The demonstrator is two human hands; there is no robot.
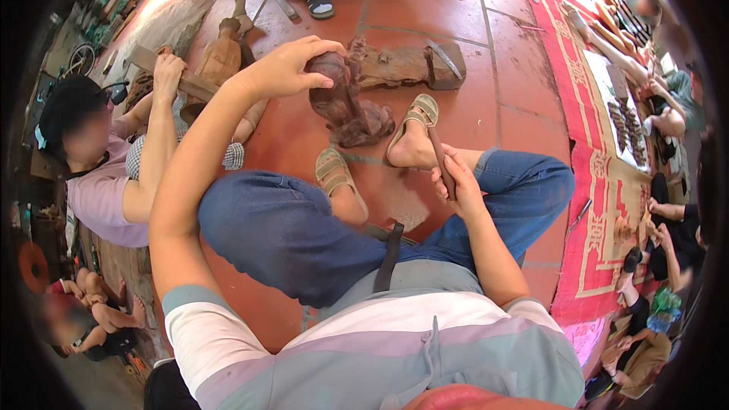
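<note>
A dark reddish-brown wood carving (345,99) stands on the tiled floor just beyond my feet. My left hand (292,67) is curled over its rounded top, with the thumb on the near side and the fingers on the far side. In my right hand (462,186), above my right shin, is a slim dark brown stick (442,161), gripped at its lower end. It may be a tool handle, but its kind is not clear. Behind the carving lies another carved wood piece (395,64), with a flat pale metal-looking tool (445,59) across its block-shaped end.
At my left a co-worker (99,152) holds a long wooden piece (178,76) beside a lighter carving (220,57). Another person's sandalled foot (320,2) and a flat tool (285,4) are ahead. A red patterned mat (566,106) runs along the right, with several people beyond.
</note>
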